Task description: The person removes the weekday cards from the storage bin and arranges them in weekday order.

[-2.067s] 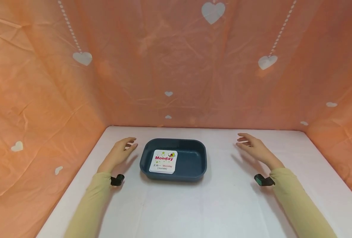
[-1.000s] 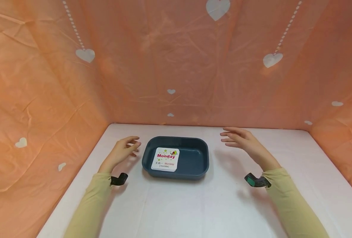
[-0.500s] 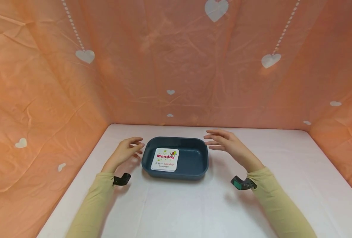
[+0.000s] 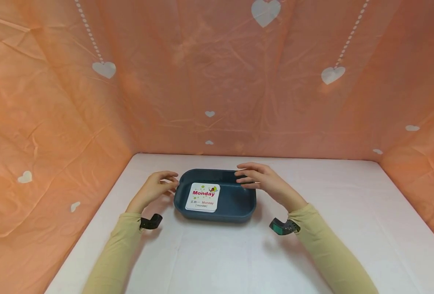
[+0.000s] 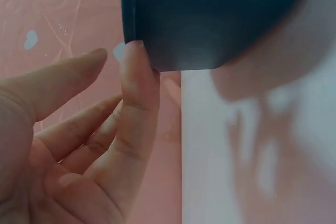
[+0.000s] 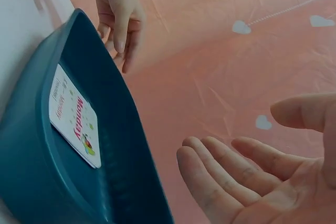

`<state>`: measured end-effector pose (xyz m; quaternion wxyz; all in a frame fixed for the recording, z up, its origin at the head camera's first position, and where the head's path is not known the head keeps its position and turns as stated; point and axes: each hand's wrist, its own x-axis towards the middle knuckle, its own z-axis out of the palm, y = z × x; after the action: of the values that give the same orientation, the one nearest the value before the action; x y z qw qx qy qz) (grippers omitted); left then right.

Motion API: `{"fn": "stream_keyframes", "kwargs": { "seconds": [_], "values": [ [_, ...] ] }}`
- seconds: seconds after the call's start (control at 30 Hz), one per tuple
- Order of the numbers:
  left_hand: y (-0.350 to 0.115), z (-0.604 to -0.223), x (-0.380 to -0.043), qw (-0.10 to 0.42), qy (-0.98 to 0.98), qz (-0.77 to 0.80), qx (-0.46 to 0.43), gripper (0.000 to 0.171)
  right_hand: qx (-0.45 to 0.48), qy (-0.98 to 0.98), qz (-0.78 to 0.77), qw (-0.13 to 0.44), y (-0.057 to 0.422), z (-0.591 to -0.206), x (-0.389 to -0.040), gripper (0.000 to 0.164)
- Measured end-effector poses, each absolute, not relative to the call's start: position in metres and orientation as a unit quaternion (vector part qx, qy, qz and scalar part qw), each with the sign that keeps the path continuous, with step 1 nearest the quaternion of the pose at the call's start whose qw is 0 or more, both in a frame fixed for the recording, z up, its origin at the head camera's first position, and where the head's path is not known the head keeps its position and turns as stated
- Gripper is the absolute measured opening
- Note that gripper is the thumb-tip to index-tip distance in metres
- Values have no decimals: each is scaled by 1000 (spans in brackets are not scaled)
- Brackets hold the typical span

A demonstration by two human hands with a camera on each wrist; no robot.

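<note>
A dark blue rectangular tray [image 4: 235, 200] stands on the white table. In its left part lies a small stack of cards [image 4: 202, 197], the top one reading "Monday". At the tray's left end is the left hand [image 4: 153, 191], fingers slightly bent. In the left wrist view one fingertip [image 5: 135, 56] meets the tray's edge; whether it presses cannot be made out. Over the tray's far right side hovers the right hand [image 4: 266, 181], its fingers spread and relaxed. The right wrist view shows that hand [image 6: 262, 177] apart from the tray wall, holding nothing.
The white table [image 4: 217, 257] reaches from the tray to its near side. Orange cloth [image 4: 158, 102] with white hearts hangs behind it and at both sides. Each wrist carries a black band [image 4: 151, 221].
The right hand has moved left, from beside the tray to over its right side. The left hand has shifted slightly right to the tray's rim. Tray and cards stay put.
</note>
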<state>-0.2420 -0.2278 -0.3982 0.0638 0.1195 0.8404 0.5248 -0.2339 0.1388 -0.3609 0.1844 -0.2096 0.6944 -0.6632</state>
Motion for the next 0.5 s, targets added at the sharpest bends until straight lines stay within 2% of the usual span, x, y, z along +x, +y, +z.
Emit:
{"fn": "stream_keyframes", "kwargs": {
  "seconds": [0.2,0.5],
  "values": [
    [-228,-405,-246,69,846,518,105,47,-199,682,-672,208,124,-364,-237,42],
    [-226,-409,-247,86,846,518,89,41,-163,681,-666,260,104,-365,-242,46]
  ]
}}
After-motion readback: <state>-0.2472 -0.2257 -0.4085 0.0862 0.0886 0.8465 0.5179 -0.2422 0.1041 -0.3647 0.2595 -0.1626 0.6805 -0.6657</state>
